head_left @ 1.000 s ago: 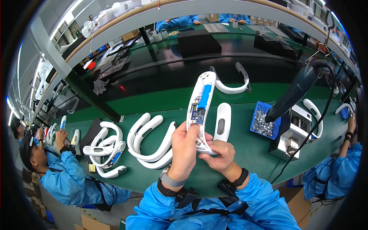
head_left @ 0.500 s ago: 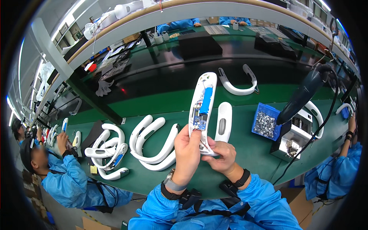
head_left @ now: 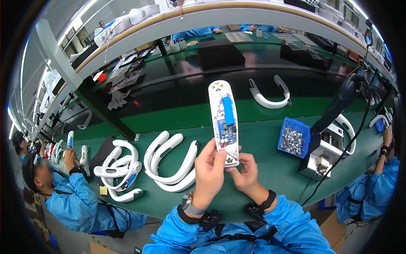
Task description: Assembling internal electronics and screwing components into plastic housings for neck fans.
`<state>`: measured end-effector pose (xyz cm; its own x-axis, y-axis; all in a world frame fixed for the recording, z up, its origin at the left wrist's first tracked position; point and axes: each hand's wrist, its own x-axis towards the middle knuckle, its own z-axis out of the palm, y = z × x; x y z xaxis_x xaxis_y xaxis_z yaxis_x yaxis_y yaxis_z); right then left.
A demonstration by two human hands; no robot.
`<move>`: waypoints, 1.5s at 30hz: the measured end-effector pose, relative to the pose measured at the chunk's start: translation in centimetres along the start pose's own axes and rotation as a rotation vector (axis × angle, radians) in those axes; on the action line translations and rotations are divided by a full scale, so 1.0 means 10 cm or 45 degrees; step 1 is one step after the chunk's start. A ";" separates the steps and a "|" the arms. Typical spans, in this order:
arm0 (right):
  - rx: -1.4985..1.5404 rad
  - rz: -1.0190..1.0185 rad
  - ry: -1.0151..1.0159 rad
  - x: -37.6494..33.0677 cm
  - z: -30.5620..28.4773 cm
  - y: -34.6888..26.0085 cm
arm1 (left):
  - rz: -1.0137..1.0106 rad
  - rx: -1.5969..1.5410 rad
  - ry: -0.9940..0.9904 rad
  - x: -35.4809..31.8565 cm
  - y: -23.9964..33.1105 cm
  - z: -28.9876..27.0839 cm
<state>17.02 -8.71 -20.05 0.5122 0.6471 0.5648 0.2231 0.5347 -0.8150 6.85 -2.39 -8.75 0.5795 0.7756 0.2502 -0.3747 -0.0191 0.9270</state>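
Green matting covers the long worktop of an assembly line, with a dark raised shelf behind it and other people in blue coats seated to either side. Both of the person's hands are raised above the mat, holding an open white plastic curved shell half upright, its inside facing the camera: a blue cylindrical battery cell, a small circuit board and thin wires show within. The left hand is closed around the lower end of the shell, thumb on its edge. The right hand is closed on the lower right corner; whether its fingertips pinch a wire or only the rim is hard to tell at this size.

The shell is gripped only at its bottom end, so its long upper part stands unsupported; a slackened grip could let it tip and fall onto the mat, jarring the cell or board. Fingers pressing near the loose wires could tug a lead off its joint. A pile of white plastic curved neckband housings lies just left of the hands, and a blue plastic bin of small metal parts sits to the right beside a black hanging power screwdriver; a dropped shell or a swung elbow could knock either.
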 end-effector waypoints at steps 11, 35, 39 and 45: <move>-0.522 -0.118 -0.034 0.56 -0.07 -0.07 | 0.118 0.220 0.151 0.04 -0.28 -0.31; -1.159 -0.308 0.110 0.96 -0.37 0.58 | -0.396 0.536 -0.639 -0.96 -0.87 -0.34; -1.297 -0.457 0.226 0.78 -0.69 0.06 | -0.361 0.585 -0.648 -0.96 -0.89 -0.33; -1.669 0.184 0.387 0.69 -1.57 0.03 | -0.226 0.637 -0.636 -0.98 -0.96 -0.25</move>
<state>33.63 -12.65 -18.44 0.7217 0.4172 0.5524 0.6851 -0.5450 -0.4834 2.88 -8.24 -20.77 0.9068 0.4155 0.0714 0.0617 -0.2985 0.9524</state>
